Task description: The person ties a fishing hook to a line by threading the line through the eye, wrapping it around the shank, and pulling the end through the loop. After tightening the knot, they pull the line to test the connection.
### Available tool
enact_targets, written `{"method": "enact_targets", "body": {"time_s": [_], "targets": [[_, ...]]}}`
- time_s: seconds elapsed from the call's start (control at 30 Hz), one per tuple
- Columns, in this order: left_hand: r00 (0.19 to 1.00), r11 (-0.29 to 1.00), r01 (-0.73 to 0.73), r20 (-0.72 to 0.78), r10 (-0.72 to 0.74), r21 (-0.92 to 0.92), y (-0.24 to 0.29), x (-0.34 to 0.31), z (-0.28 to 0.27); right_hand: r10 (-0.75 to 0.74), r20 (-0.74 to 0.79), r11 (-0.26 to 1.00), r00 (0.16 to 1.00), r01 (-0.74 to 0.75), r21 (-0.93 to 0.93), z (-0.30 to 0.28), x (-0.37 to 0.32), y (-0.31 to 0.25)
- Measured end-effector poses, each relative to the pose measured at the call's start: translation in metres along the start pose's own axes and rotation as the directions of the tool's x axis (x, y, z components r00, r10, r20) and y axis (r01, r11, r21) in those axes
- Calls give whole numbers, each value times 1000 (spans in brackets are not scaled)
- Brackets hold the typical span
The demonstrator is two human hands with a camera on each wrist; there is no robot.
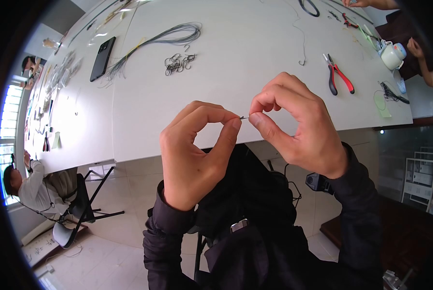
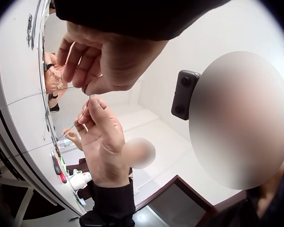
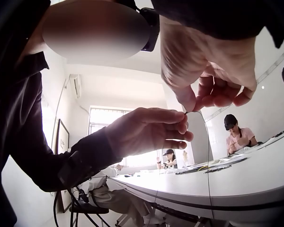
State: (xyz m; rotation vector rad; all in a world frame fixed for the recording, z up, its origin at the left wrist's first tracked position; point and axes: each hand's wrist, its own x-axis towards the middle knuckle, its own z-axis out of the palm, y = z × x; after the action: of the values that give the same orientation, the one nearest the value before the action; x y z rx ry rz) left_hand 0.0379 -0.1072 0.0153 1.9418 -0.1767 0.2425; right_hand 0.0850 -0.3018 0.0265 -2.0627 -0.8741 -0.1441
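Both hands meet just over the table's near edge. In the head view the left hand pinches a small dark fish hook between thumb and index finger, with only a bit of it showing. Close on its right, the right hand pinches thin fishing line at the hook, thumb against index finger. The right wrist view shows the line hanging in a long strand from the fingertips. In the left wrist view, line also runs off toward the table side. The fingertips hide most of the hook.
On the white table lie a pile of fish hooks, a bundle of line, a black phone and red-handled pliers. A white jug stands at the right. Other people sit around the table.
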Motion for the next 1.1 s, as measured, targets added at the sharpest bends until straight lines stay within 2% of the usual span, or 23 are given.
{"method": "enact_targets", "body": {"time_s": [0.13, 0.23, 0.37, 0.43, 0.53, 0.67, 0.77, 1.03, 1.1], "targets": [[1000, 1000, 4, 3, -4, -16, 0, 1, 0, 7, -29, 999, 1000, -6, 37, 2, -1, 2], [998, 992, 54, -31, -58, -115, 0, 1, 2, 206, 61, 939, 977, -215, 268, 1, -2, -1], [992, 970, 121, -18, -127, -211, 1, 1, 1, 302, 198, 866, 933, -355, 353, -7, -2, 7], [997, 986, 76, -22, -80, -148, -3, 0, 0, 324, 273, 816, 906, -414, 403, -13, 0, 6], [1000, 1000, 0, -25, -1, -23, -3, -1, 0, 396, 423, 681, 815, -570, 460, -18, 4, 3], [992, 981, -115, -39, 123, 157, 0, -2, 3, 394, 403, 731, 826, -548, 407, -16, 6, 4], [984, 960, -168, -21, 177, 222, -1, -2, 5, 401, 389, 743, 829, -543, 391, -18, 8, 2], [973, 937, -225, 11, 230, 267, -1, 0, 5, 391, 285, 758, 875, -482, 439, -11, 7, 1], [972, 941, -226, -7, 235, 251, -2, 1, 6, 399, 313, 737, 862, -505, 450, -10, 6, 1]]}}
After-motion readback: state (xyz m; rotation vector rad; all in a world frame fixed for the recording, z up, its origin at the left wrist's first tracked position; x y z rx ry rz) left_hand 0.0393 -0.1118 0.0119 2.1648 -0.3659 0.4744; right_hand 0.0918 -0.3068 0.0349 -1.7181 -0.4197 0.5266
